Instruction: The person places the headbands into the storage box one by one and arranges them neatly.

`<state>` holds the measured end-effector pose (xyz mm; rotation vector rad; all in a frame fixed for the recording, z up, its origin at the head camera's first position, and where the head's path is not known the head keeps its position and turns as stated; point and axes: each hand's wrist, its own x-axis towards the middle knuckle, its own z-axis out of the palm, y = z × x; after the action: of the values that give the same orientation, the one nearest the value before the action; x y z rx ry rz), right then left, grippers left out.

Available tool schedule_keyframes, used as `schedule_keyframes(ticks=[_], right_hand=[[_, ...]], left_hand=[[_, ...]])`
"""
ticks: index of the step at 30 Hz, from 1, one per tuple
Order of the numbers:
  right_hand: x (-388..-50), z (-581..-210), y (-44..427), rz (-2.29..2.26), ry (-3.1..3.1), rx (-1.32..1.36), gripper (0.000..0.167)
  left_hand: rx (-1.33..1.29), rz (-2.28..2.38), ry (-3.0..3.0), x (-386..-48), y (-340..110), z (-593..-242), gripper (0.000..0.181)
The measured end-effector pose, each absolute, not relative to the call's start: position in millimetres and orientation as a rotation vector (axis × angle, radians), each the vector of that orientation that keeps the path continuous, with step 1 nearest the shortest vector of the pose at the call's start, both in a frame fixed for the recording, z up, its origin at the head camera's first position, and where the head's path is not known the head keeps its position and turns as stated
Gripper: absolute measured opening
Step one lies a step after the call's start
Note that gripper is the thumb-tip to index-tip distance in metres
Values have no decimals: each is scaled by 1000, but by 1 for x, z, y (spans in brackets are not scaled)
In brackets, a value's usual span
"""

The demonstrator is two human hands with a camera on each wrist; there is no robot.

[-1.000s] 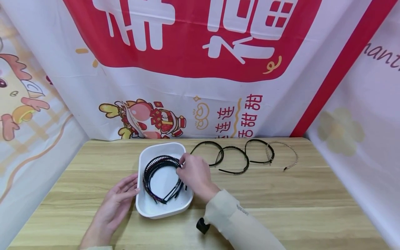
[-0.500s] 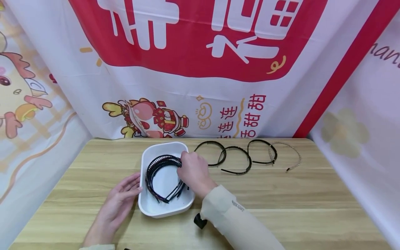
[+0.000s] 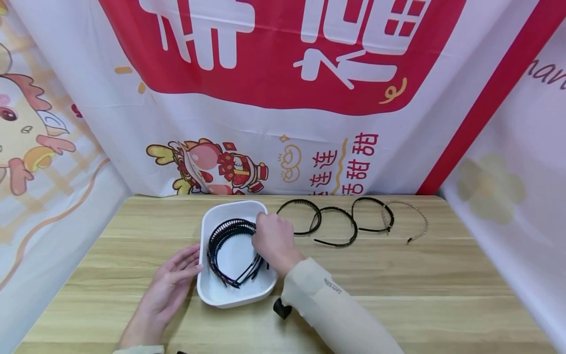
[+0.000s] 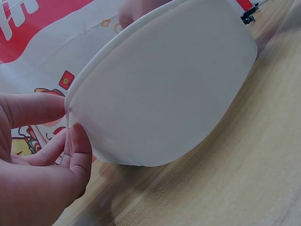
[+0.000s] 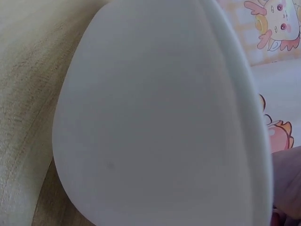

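Note:
A white plastic bin (image 3: pixel 221 299) stands on the table with several black headbands (image 3: pixel 214 244) nested inside, some with teeth. My left hand (image 3: pixel 170 285) holds the bin's left side; in the left wrist view its thumb and fingers pinch the rim of the bin (image 4: pixel 160 94). Reaching over the right rim, my right hand (image 3: pixel 276 241) has curled fingers at the right part of the headbands and grips there. Its fingertips are hidden in the head view. The bin's outer wall (image 5: pixel 155 117) fills most of the right wrist view, with part of the right hand (image 5: pixel 288 181) at the edge.
Right of the bin, three black headbands lie in a row along the back of the wooden table (image 3: pixel 420 285): a toothed headband (image 3: pixel 318 216), a middle headband (image 3: pixel 355 228) and another headband (image 3: pixel 391 216). Beyond them lies a thin pale headband (image 3: pixel 424 221). A printed cloth (image 3: pixel 247 118) hangs behind.
The right hand's fingers have closed in lower over the headbands' right part. The left hand stays at the bin. The whole view has shifted slightly.

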<state>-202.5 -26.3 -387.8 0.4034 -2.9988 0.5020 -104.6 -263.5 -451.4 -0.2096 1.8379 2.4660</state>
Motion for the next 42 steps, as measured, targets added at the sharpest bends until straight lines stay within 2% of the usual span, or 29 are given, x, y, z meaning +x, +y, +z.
schedule_keyframes(ticks=[5,11,28,34,42], right_hand=[[-206,-389,-27,580,-3030,344,15],[-210,-388,-24,622,-3031,356,29],[-214,-386,-15,819,-2968,419,20],[-216,-384,-12,947,-2993,364,13],[-219,-379,-11,1028,-3020,288,11]], left_hand=[[-216,2466,1837,-105,-263,-452,46],[-223,2461,1838,-105,-263,-452,46],[-206,2452,1845,-104,-264,-453,45],[-198,2460,1838,-104,-264,-454,46],[-178,2470,1832,-104,-264,-455,47]])
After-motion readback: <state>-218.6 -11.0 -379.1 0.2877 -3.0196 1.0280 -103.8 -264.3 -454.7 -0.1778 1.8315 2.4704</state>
